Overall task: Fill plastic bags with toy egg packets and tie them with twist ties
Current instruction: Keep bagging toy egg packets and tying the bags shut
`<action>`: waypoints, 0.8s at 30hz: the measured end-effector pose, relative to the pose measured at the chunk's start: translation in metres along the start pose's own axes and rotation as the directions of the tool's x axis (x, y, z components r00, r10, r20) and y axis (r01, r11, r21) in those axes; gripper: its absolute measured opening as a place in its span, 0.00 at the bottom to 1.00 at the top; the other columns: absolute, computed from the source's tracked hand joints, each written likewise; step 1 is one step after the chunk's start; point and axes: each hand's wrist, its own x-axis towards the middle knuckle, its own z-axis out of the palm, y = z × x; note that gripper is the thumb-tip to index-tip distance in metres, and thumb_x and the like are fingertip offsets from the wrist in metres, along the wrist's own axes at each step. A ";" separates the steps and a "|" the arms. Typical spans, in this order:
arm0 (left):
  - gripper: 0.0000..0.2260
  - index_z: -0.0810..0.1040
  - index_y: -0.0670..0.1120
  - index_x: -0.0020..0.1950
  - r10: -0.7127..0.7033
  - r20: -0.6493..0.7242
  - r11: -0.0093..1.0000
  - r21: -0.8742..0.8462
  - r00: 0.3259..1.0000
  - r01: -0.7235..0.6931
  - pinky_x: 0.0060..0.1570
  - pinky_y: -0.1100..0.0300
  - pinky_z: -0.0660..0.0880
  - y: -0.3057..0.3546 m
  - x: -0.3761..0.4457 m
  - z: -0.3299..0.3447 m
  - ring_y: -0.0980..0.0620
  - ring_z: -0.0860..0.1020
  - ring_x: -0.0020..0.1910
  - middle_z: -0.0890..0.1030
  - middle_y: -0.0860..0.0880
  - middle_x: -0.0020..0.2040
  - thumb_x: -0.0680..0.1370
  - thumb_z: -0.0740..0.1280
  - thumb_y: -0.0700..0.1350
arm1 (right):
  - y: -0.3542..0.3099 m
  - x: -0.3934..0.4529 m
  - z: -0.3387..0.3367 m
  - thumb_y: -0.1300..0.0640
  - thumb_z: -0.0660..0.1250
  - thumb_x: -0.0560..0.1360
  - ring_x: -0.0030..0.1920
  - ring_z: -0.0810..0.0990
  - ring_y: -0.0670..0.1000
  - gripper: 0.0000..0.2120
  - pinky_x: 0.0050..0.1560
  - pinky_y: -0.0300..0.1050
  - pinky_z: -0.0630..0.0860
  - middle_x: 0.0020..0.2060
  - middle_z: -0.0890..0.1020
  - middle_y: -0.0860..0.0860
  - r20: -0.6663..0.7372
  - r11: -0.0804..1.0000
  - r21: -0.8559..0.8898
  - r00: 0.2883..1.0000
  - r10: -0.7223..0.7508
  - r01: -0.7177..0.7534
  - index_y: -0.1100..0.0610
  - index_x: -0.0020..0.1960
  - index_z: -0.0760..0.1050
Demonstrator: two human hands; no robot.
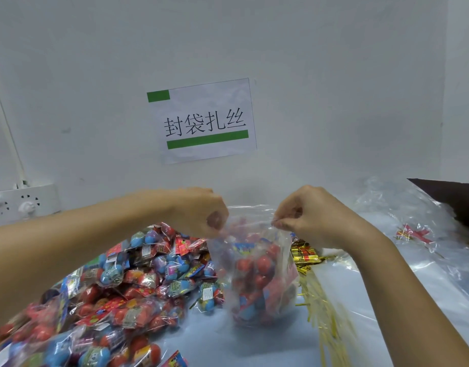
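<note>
Head view: left hand [201, 210] and right hand [304, 215] each pinch the open rim of a clear plastic bag [260, 276] filled with red and blue toy egg packets, upright on the pale blue bench [413, 295]. Loose egg packets [127, 282] lie heaped left; gold twist ties [315, 300] lie right.

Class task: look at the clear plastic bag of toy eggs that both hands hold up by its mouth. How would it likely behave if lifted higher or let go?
The clear plastic bag looks thin and crinkled, so probably floppy. Its bulging lower part, packed with toy egg packets, would likely sag. If the left hand and right hand let go, the mouth would probably slump open.
</note>
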 end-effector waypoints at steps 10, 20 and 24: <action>0.03 0.85 0.49 0.48 -0.057 -0.426 0.998 -0.033 0.903 0.047 0.53 0.58 0.73 -0.015 -0.012 -0.001 0.58 0.73 0.43 0.79 0.56 0.44 0.78 0.71 0.44 | -0.001 0.003 0.004 0.60 0.77 0.73 0.36 0.83 0.43 0.05 0.37 0.30 0.77 0.35 0.85 0.44 -0.250 0.983 0.109 0.961 -0.116 0.147 0.51 0.39 0.86; 0.03 0.84 0.48 0.46 -0.097 -0.437 0.992 -0.111 0.894 0.054 0.44 0.67 0.70 -0.017 -0.009 -0.011 0.61 0.75 0.41 0.83 0.55 0.44 0.78 0.71 0.42 | -0.003 0.004 0.002 0.61 0.78 0.71 0.39 0.81 0.39 0.05 0.39 0.26 0.73 0.34 0.83 0.39 -0.418 0.964 0.104 0.890 -0.183 0.247 0.53 0.39 0.86; 0.03 0.86 0.45 0.48 -0.125 -0.433 0.984 -0.171 0.893 0.055 0.36 0.77 0.69 -0.013 0.001 -0.005 0.65 0.76 0.38 0.84 0.53 0.44 0.77 0.72 0.41 | 0.001 0.005 0.002 0.60 0.78 0.71 0.39 0.81 0.40 0.05 0.40 0.25 0.73 0.34 0.84 0.43 -0.363 0.981 0.067 0.920 -0.145 0.181 0.52 0.39 0.86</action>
